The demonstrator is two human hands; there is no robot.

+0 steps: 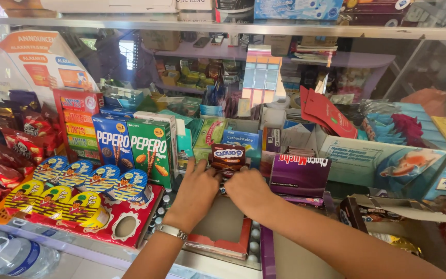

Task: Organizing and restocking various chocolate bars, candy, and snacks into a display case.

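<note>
Inside the glass display case, middle shelf: a row of dark brown chocolate bar packets (228,156) stands in an open red carton (222,238), between the tall blue and green biscuit-stick boxes (132,146) and a purple chocolate display box (299,174). Left hand (198,185), metal watch band (172,232) at the wrist, fingers curled round the left end of the row, grasping it. Right hand (247,189) closed against the right end, pressing inward; whether its fingers wrap the packets or only push cannot be told. Step in hand, as judged: squaring and bunching the packets upright at the back of the carton. Next move calls for both hands to keep even pressure so the front packet stays standing. Adjacent stock: round yellow and blue lidded snack cups (81,188) on a red punched tray (130,225); clear water bottle (14,257) at the lower left.
</note>
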